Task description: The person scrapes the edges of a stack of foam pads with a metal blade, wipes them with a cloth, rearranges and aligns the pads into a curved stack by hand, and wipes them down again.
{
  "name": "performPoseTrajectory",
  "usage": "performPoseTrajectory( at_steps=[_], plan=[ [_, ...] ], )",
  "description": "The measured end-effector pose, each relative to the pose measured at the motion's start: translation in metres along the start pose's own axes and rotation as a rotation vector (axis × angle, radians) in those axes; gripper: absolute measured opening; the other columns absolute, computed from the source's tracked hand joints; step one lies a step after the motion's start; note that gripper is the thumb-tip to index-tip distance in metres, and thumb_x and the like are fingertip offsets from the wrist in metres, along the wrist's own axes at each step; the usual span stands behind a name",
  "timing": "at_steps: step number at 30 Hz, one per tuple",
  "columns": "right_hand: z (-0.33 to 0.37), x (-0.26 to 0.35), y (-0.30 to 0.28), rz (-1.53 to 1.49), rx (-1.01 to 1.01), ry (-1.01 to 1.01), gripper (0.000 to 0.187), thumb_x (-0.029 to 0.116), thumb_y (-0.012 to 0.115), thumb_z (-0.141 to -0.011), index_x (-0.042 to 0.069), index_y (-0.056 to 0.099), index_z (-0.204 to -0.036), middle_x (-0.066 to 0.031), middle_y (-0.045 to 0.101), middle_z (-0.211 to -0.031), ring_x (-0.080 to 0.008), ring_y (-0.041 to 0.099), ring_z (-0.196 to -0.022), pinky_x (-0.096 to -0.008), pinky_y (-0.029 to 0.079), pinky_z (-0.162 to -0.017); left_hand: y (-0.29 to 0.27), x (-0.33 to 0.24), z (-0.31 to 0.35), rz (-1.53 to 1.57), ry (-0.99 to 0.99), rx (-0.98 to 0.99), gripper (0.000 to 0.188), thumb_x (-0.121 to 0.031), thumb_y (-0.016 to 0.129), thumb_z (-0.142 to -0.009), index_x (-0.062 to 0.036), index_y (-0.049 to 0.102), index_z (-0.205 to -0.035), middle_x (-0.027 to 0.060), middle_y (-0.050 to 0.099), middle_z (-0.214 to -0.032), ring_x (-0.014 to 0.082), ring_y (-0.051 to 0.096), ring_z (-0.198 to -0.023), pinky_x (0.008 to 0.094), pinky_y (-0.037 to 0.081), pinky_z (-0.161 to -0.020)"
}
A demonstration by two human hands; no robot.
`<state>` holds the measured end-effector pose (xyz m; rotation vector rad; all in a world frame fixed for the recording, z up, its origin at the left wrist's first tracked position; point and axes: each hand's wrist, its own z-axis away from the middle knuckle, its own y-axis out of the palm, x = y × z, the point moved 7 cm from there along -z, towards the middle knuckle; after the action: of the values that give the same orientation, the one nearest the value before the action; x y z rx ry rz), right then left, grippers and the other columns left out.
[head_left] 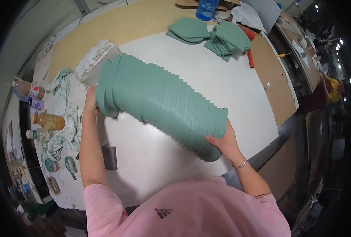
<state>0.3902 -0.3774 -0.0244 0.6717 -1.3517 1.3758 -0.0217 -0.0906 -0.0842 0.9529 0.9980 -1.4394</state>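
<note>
A long row of thin, flat green pieces [155,98], pressed face to face, spans the space between my two hands above the white tabletop [143,173]. My left hand [90,103] is closed on the far-left end, most of its fingers hidden behind the pieces. At the lower right end, my right hand [225,143] grips the row with its thumb along the near side. The edges of the pieces form a stepped line along the top. Beyond the row lie more green pieces [189,29] in a low pile, with a fanned pile [232,36] beside them.
A dark metal block [109,158] stands by my left forearm. Behind my left hand sits a plastic-wrapped white block [98,61]. Along the left edge are crumpled cloths [66,136], a jar [49,121], bottles and a tape roll [54,185]. A blue container [207,10] and a red handle [250,59] lie at the back.
</note>
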Motion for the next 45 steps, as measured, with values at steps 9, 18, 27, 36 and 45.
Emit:
performPoseTrajectory(
  at_steps=[9, 18, 27, 36, 45],
  plan=[
    [0.002, 0.007, -0.002, -0.034, -0.060, -0.126, 0.076, 0.017, 0.082, -0.072, -0.004, 0.045, -0.136, -0.0168, 0.061, -0.123, -0.0254, 0.061, -0.112, -0.0352, 0.048, -0.097, 0.003, -0.046, 0.051, -0.195, 0.184, -0.141, 0.041, -0.035, 0.055, -0.098, -0.0015, 0.066, -0.119, 0.0045, 0.068, -0.098, 0.0154, 0.062, -0.093, 0.0287, 0.048, -0.083],
    [0.004, -0.011, 0.002, -0.216, -0.089, -0.117, 0.074, 0.022, 0.082, -0.075, -0.004, 0.046, -0.134, -0.0160, 0.061, -0.122, -0.0244, 0.061, -0.112, -0.0352, 0.049, -0.096, 0.075, -0.078, 0.063, -1.058, 0.397, -0.349, 0.094, -0.068, 0.064, -0.077, -0.0116, 0.040, -0.148, 0.0264, 0.052, -0.132, 0.0412, 0.053, -0.122, 0.0492, 0.046, -0.098],
    [-0.012, -0.006, -0.010, -0.247, 0.222, 0.044, 0.076, 0.035, 0.071, -0.086, -0.004, 0.036, -0.141, -0.0162, 0.054, -0.129, -0.0206, 0.060, -0.106, -0.0320, 0.052, -0.083, 0.038, -0.077, 0.017, -1.029, 0.261, -0.277, 0.105, -0.074, 0.063, -0.073, 0.0095, 0.046, -0.135, 0.0308, 0.061, -0.124, 0.0412, 0.060, -0.118, 0.0442, 0.047, -0.099],
    [-0.018, -0.016, 0.011, -0.443, 0.553, 0.374, 0.071, 0.031, 0.067, -0.090, 0.003, 0.028, -0.143, -0.0136, 0.051, -0.124, -0.0195, 0.057, -0.101, -0.0351, 0.052, -0.068, 0.051, -0.088, -0.010, -0.898, 0.216, -0.294, 0.097, -0.070, 0.073, -0.064, 0.0131, 0.064, -0.113, 0.0293, 0.068, -0.109, 0.0361, 0.067, -0.104, 0.0403, 0.050, -0.091],
    [0.060, -0.071, 0.032, -0.355, 0.475, 0.392, 0.077, 0.029, 0.073, -0.086, 0.001, 0.028, -0.141, -0.0157, 0.046, -0.135, -0.0268, 0.053, -0.120, -0.0419, 0.053, -0.089, 0.104, -0.104, 0.019, -0.953, 0.272, -0.116, 0.082, -0.064, 0.076, -0.063, 0.0067, 0.068, -0.104, 0.0232, 0.071, -0.094, 0.0320, 0.070, -0.087, 0.0401, 0.052, -0.082]
  ],
)
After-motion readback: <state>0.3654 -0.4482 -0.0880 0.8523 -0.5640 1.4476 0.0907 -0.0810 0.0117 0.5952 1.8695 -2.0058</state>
